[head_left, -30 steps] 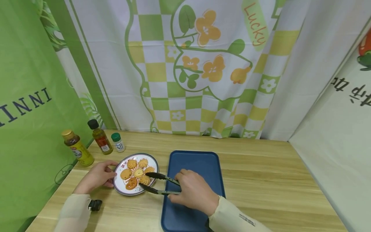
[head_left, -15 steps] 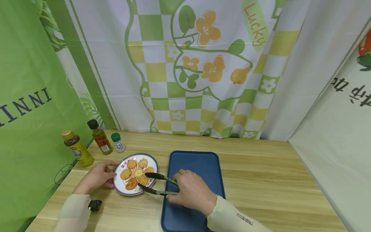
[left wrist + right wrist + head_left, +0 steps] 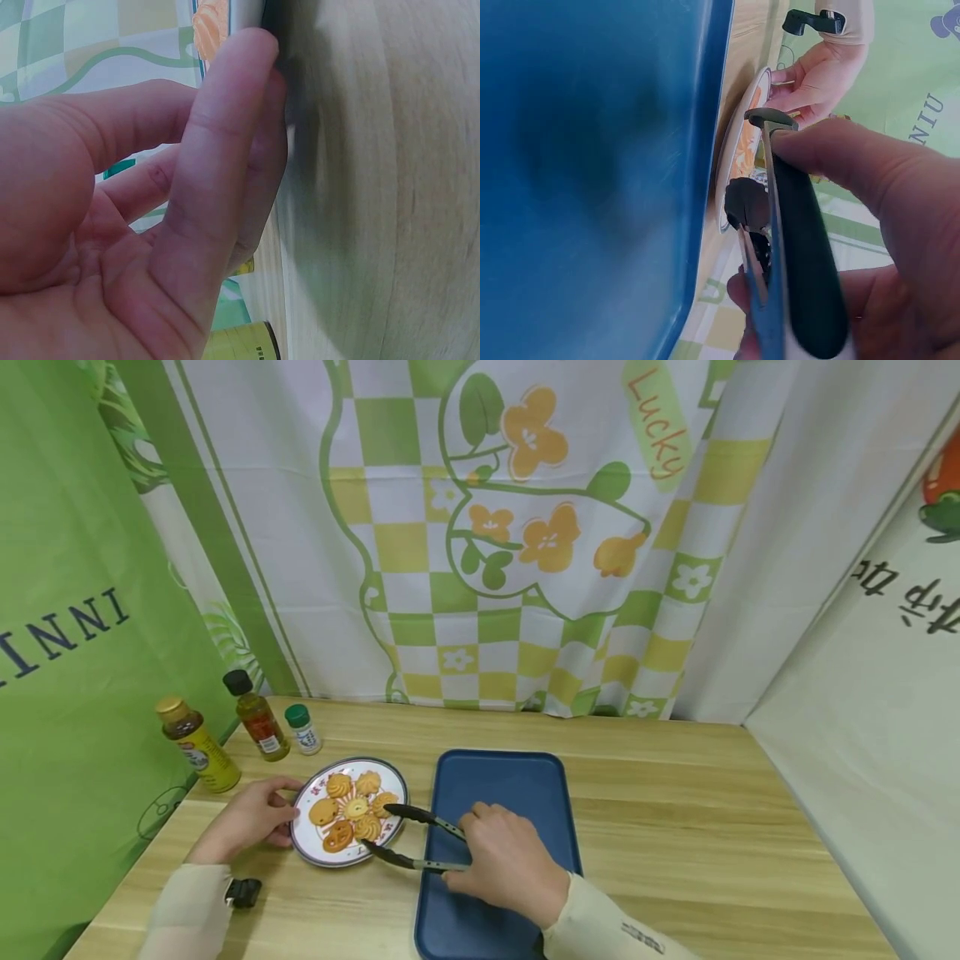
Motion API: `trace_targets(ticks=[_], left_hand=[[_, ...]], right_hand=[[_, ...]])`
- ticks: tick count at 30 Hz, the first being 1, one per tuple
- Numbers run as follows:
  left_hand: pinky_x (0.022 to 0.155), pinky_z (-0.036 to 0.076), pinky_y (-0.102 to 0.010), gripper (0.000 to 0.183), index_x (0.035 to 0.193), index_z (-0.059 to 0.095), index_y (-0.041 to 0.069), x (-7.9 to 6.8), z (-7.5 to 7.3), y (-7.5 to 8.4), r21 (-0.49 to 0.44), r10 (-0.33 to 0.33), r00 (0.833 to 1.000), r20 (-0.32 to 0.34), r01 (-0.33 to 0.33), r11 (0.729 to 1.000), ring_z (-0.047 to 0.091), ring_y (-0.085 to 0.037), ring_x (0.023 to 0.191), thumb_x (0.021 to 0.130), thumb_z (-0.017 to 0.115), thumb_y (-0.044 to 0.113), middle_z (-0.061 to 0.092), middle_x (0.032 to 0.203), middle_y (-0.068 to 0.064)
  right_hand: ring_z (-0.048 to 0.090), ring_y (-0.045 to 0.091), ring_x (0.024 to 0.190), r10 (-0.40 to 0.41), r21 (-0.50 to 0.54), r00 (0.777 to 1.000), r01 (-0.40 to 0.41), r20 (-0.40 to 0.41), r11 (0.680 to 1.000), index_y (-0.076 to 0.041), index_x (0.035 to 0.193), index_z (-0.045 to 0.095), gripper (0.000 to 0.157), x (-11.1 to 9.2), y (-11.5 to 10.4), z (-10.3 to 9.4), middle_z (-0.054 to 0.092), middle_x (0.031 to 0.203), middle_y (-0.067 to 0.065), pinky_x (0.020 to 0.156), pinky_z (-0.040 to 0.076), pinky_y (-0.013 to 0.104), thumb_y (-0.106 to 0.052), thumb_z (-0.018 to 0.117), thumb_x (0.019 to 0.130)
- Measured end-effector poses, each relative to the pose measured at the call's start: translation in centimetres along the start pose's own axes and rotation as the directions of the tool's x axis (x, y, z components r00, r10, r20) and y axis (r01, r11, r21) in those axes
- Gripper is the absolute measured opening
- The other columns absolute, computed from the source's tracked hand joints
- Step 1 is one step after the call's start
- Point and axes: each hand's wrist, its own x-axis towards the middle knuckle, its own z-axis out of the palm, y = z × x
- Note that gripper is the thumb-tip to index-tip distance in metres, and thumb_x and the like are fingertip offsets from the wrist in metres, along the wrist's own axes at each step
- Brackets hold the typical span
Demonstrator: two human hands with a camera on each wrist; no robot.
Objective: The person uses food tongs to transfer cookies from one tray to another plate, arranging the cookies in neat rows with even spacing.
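Note:
At the left of the head view, my left hand (image 3: 255,817) pinches the rim of a round white plate (image 3: 303,842) between thumb and fingers. Several cookies lie on that plate in a ring, among them a pretzel-shaped cookie (image 3: 338,836) and a swirled cookie (image 3: 367,828). My right hand (image 3: 513,860) grips a pair of tongs (image 3: 442,866) with dark tips and pale metal arms. Those tips stand apart, over the plate's right side, on either side of the swirled cookie. In the right wrist view the tongs (image 3: 802,247) point toward the plate (image 3: 722,187).
A dark blue rectangular tray (image 3: 498,777) lies under my right hand, right of the plate. Behind the plate on the left stand a yellow-labelled bottle (image 3: 198,747), an oil bottle (image 3: 258,722) and a green-capped shaker (image 3: 303,731). A patterned curtain (image 3: 502,627) hangs behind the wooden table (image 3: 675,827).
The tongs and right hand have shifted slightly left, then back right, with the tips still apart. My left hand has stayed at the plate's rim.

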Motion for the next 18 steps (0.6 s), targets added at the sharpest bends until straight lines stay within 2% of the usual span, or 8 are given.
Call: trace_targets(ticks=[8,13,18], left_hand=[[0.068,0.072,-0.035,0.053,0.159,0.047,-0.011,0.1,0.1,0.0,0.006,0.004,1.000,0.005,-0.004,1.000,0.073,-0.019,0.079,0.110,0.063,0.000,0.066,0.113,-0.026],[0.068,0.072,-0.035,0.053,0.159,0.047,-0.012,0.1,0.0,0.1,0.003,0.007,1.000,0.007,-0.007,1.000,0.073,-0.019,0.079,0.109,0.063,-0.001,0.066,0.112,-0.025],[0.068,0.072,-0.036,0.054,0.159,0.046,-0.012,0.2,0.0,-0.1,0.001,0.010,1.000,0.009,-0.010,1.000,0.073,-0.020,0.079,0.109,0.063,-0.001,0.067,0.111,-0.025]], right_hand=[[0.051,0.009,0.065,0.049,-0.035,0.999,-0.049,-0.003,0.998,-0.012,0.101,0.082,0.050,-1.1,0.6,-0.2,0.068,0.085,-0.003,0.047,0.043,0.026,-0.053,0.098,0.080],[0.052,0.010,0.064,0.114,-0.014,0.993,-0.114,-0.003,0.993,-0.011,0.099,0.081,0.050,-1.7,1.5,-0.3,0.066,0.083,-0.003,0.048,0.044,0.029,-0.053,0.099,0.079],[0.056,0.013,0.065,0.171,0.011,0.984,-0.170,-0.042,0.985,-0.008,0.098,0.080,0.052,-2.5,2.7,-0.5,0.067,0.083,-0.001,0.050,0.048,0.032,-0.051,0.101,0.075]])
